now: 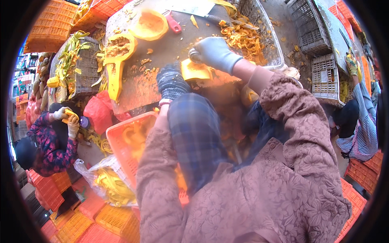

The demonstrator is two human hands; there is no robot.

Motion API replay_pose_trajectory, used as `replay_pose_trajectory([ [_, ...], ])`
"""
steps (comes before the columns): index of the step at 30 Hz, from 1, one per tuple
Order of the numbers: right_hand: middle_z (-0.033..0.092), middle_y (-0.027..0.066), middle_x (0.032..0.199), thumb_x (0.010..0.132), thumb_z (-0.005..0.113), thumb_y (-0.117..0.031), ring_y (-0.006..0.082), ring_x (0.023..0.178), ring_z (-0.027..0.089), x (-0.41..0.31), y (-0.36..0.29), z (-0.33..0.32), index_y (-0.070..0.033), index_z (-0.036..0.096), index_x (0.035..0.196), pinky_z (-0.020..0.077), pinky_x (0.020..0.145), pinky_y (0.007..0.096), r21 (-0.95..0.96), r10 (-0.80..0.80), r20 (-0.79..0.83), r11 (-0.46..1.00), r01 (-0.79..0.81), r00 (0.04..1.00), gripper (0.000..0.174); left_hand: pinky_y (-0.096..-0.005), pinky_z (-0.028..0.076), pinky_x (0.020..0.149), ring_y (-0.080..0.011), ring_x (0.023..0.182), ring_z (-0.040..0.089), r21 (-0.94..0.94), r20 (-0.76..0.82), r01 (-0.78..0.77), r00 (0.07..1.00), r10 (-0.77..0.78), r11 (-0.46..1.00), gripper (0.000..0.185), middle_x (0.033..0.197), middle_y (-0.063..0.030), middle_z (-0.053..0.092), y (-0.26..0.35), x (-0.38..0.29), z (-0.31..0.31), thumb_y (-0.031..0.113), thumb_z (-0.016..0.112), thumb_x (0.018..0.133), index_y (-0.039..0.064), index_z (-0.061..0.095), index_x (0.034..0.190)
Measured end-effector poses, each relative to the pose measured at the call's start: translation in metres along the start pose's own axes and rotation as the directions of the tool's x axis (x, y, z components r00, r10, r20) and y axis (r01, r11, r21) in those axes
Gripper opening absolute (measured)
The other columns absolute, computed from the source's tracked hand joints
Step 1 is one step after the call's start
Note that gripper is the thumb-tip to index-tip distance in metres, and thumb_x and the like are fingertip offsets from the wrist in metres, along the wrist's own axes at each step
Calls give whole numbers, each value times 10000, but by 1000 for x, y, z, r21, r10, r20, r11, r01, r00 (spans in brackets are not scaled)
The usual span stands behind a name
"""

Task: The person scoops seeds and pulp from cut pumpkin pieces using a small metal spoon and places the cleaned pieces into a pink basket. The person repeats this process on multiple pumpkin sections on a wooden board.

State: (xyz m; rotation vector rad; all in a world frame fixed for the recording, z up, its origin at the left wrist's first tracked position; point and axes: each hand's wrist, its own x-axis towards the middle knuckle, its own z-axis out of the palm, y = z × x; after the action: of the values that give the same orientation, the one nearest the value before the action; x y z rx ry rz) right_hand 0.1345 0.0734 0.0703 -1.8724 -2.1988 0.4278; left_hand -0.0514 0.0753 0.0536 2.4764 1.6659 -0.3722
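My left hand [172,80], in a dark striped knit glove, holds the left side of a peeled, hollowed pumpkin piece [197,72] on the worn work board [142,85]. Above the piece's far edge, my right hand [214,54] is curled in a pale grey glove. Its fingertips are turned away, so whatever it may grip is hidden. Left of my hands lie a halved pumpkin with a long neck [117,60] and a hollowed pumpkin half [150,25]. A red-handled tool [173,23] rests near them. Farther back is a knife with a dark handle [215,19] and a broad blade.
Orange peelings [246,39] heap up against a white-rimmed tub [276,45] at right. An orange crate [121,133] with pumpkin pieces stands by my left leg. One co-worker [51,136] sits at left holding a yellow piece; another [361,121] is at far right.
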Motion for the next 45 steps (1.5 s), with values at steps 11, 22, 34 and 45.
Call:
replay_pose_trajectory([
  [11, 708, 142, 799, 890, 554, -450, 334, 793, 692, 5, 32, -21, -125, 740, 830, 534, 726, 460, -30, 100, -66, 994, -102, 993, 380, -410, 456, 1024, -312, 1221, 562, -33, -1, 48, 999, -48, 998, 771, 1308, -146, 572, 2, 0, 1, 195, 797, 673, 154, 507, 1386],
  [22, 727, 124, 929, 893, 586, -461, 262, 872, 708, -1, 41, -53, -131, 747, 899, 551, 797, 388, -57, 220, -66, 973, -223, 973, 367, -408, 411, 1073, -314, 1279, 519, 15, 50, 71, 996, -72, 997, 773, 1343, -145, 549, 4, 3, 0, 246, 790, 698, 160, 478, 1400],
  [34, 719, 157, 919, 915, 520, -348, 314, 874, 700, 6, 61, -48, -85, 727, 942, 548, 814, 425, -17, 231, -144, 972, -236, 962, 336, -428, 448, 1043, -312, 1280, 529, 83, -74, 101, 993, -95, 991, 835, 1348, -151, 565, 4, 4, 14, 326, 823, 654, 163, 477, 1396],
  [45, 688, 214, 1076, 881, 633, -384, 388, 1009, 648, -59, 38, -19, -51, 678, 1133, 508, 864, 466, 545, 174, -272, 839, 2, 946, 420, -410, 512, 936, -295, 1120, 641, 36, -95, -20, 995, 23, 999, 420, 1178, -165, 676, -22, 22, 55, 368, 645, 763, 141, 697, 1113],
])
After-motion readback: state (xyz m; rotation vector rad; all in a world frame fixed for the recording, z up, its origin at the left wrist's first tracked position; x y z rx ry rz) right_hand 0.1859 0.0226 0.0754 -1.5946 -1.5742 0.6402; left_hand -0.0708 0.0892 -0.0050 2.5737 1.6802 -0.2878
